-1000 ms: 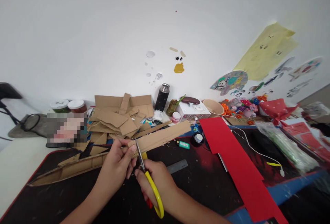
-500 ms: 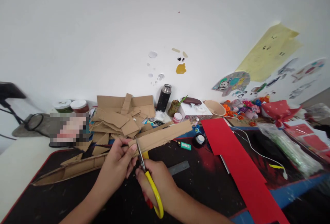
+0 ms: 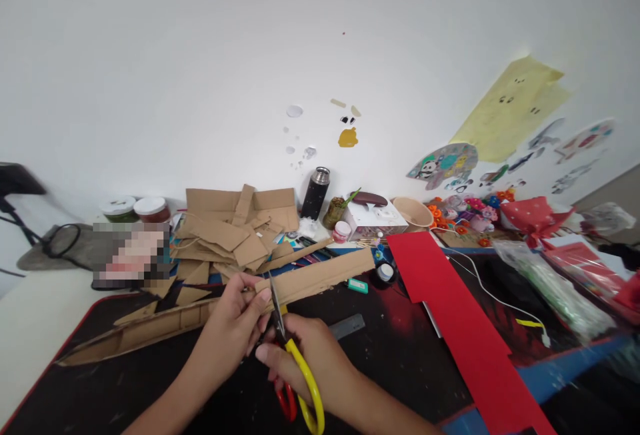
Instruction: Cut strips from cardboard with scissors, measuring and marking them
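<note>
A long flat cardboard strip (image 3: 325, 273) slants up to the right, its near end pinched between the thumb and fingers of my left hand (image 3: 239, 318). My right hand (image 3: 313, 361) grips scissors (image 3: 306, 375) with one yellow and one red handle. The scissor blades are parted, one lying over the strip just right of my left thumb. A long, narrow cardboard piece with raised edges (image 3: 150, 328) lies to the left, partly behind my left wrist.
Cardboard scraps (image 3: 225, 231) are heaped against the wall, beside a black flask (image 3: 315, 193). A grey ruler (image 3: 347, 327) lies right of my right hand. Red sheets (image 3: 465, 328) stretch along the right side, near a white cable (image 3: 480, 275). Two jars stand back left.
The scissor handles have spread apart and the blades have opened wider. The strip and both hands sit slightly lower in the view, which has shifted a little.
</note>
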The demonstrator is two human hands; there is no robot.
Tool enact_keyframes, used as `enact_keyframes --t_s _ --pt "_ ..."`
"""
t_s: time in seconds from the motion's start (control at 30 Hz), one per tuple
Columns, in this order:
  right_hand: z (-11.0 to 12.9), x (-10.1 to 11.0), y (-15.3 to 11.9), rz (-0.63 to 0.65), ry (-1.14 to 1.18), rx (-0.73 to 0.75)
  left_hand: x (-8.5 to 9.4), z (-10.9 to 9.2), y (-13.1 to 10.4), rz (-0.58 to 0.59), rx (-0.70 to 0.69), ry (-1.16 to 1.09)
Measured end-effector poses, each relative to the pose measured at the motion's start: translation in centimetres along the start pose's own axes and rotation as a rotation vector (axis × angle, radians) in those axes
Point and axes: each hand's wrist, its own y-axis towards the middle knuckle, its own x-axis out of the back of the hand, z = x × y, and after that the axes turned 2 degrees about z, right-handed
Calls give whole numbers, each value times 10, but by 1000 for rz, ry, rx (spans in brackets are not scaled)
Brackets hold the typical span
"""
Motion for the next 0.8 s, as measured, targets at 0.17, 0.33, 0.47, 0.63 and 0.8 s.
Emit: enact_keyframes --t_s 0.17,0.33,0.47,0.63,0.8 --pt "-3 0 -1 12 36 -8 -1 0 -2 29 10 40" --pt "-5 -2 6 -3 4 -61 -3 -1 0 -58 5 64" --pt "-6 -5 12 -14 -75 -59 0 -2 5 -69 23 66" --pt "-12 -13 20 -7 -81 -102 5 -3 10 -104 75 77" --pt "-22 -19 24 -55 -128 -77 5 -2 13 -103 81 63"
